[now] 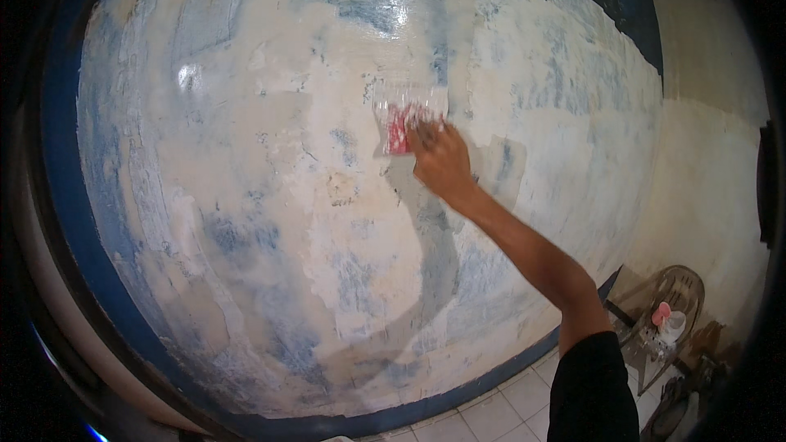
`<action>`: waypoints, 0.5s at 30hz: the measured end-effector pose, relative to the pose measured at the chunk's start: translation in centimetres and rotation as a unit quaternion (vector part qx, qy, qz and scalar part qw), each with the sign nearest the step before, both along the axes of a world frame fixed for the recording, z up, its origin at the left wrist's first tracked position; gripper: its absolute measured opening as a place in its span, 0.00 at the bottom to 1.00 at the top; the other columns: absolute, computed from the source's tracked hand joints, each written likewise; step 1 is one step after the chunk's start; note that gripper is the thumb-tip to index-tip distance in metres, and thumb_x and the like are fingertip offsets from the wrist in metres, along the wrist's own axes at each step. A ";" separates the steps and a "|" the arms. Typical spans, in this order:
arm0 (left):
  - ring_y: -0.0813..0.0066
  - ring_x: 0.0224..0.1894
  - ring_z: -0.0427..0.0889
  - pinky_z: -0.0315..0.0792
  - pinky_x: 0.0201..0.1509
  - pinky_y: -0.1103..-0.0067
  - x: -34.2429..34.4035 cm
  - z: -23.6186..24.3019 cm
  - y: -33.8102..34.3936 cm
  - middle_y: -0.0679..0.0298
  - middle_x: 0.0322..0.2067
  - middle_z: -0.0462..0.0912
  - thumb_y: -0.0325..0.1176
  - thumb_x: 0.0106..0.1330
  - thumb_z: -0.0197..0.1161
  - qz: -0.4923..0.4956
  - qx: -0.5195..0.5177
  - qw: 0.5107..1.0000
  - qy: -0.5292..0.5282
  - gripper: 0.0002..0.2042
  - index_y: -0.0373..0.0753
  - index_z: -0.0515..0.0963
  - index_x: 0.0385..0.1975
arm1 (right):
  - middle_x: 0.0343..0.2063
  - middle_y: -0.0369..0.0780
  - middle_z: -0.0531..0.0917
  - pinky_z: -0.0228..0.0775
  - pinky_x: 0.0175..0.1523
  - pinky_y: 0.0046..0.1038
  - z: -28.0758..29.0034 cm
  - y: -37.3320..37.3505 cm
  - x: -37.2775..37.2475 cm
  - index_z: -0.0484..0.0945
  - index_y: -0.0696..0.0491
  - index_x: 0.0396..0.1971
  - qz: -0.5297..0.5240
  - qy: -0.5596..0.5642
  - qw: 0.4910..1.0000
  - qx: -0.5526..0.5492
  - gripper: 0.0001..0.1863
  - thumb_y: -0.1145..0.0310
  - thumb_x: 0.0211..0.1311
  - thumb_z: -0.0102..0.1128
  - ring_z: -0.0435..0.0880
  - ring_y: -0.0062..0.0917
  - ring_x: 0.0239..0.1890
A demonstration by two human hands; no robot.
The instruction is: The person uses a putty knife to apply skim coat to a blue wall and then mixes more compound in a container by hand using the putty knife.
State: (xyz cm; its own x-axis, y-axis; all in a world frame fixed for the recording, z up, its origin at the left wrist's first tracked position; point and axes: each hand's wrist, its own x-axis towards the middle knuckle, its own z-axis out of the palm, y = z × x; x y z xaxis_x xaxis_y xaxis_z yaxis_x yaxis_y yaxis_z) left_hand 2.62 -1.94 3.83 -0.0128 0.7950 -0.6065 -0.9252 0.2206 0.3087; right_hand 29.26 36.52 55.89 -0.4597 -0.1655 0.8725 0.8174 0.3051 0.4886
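Observation:
My right hand (443, 158) is closed around a wide, flat putty spreader (399, 133), red and smeared with white filler. Its broad edge lies against the wall (270, 147), near the upper middle of the view. Patchy cream and white filler covers the wall, with blue paint showing through in places. Around the spreader the coating looks wet and glossy. My right arm reaches up from the lower right, its shadow falling on the wall below. My left hand is out of view.
A blue painted border (98, 229) frames the filled area. At the lower right a brown plastic chair (694, 286) holds a white tub (672, 328) and a pink item (661, 313). Pale floor tiles (524, 397) run along the wall's foot. A bare side wall (712, 172) stands at the right.

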 end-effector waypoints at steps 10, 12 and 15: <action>0.51 0.59 0.66 0.60 0.56 0.43 0.4 -0.9 -1.7 0.58 0.58 0.67 0.64 0.56 0.50 -0.005 -0.025 1.000 0.015 0.38 0.47 0.60 0.63 | 0.35 0.48 0.82 0.65 0.55 0.39 -17.1 -5.9 0.5 0.78 0.63 0.41 0.013 -0.032 0.988 -0.154 0.23 0.75 0.37 0.56 0.77 0.33 0.43; 0.50 0.60 0.64 0.59 0.57 0.43 0.5 -1.2 -2.3 0.57 0.58 0.67 0.65 0.56 0.49 0.012 -0.020 1.000 -0.012 0.38 0.47 0.59 0.63 | 0.37 0.47 0.82 0.63 0.57 0.39 -18.6 -7.5 1.0 0.78 0.61 0.40 0.014 -0.045 0.980 -0.194 0.21 0.75 0.40 0.55 0.78 0.33 0.44; 0.50 0.60 0.64 0.58 0.58 0.43 1.1 0.7 -2.9 0.58 0.59 0.66 0.65 0.55 0.50 0.015 -0.022 1.000 -0.002 0.39 0.47 0.59 0.63 | 0.36 0.40 0.83 0.61 0.56 0.40 -16.2 -9.7 2.1 0.81 0.52 0.37 0.055 -0.015 0.976 -0.209 0.22 0.74 0.33 0.60 0.75 0.29 0.45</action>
